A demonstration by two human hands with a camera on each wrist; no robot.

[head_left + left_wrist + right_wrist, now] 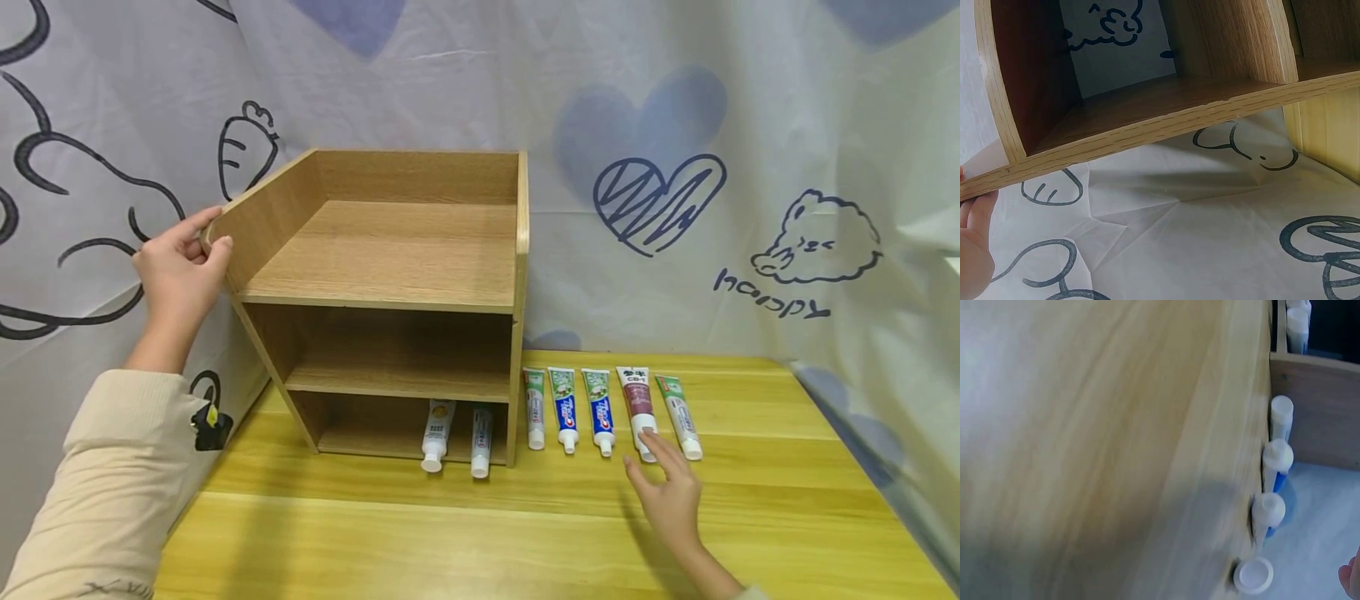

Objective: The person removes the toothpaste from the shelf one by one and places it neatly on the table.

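A wooden shelf unit (pixel 405 250) stands at the back of the table. My left hand (pixel 180 267) grips the upper front corner of its left side panel, thumb inside and fingers outside; part of this grip shows in the left wrist view. My right hand (pixel 671 500) is held with fingers extended by the cap of a maroon and white toothpaste tube (pixel 639 402); whether it touches is unclear. To that tube's right lies a green and white tube (pixel 678 417). Leftward are two blue-green Crest tubes (pixel 564 408) and another green-white tube (pixel 535 408).
Two toothpaste tubes lie in the bottom compartment, a white one (pixel 437 433) and a grey-white one (pixel 482 437), caps jutting past its front edge. The yellow wood-grain table (pixel 450 542) extends toward me. A printed cloth (pixel 787 167) hangs behind.
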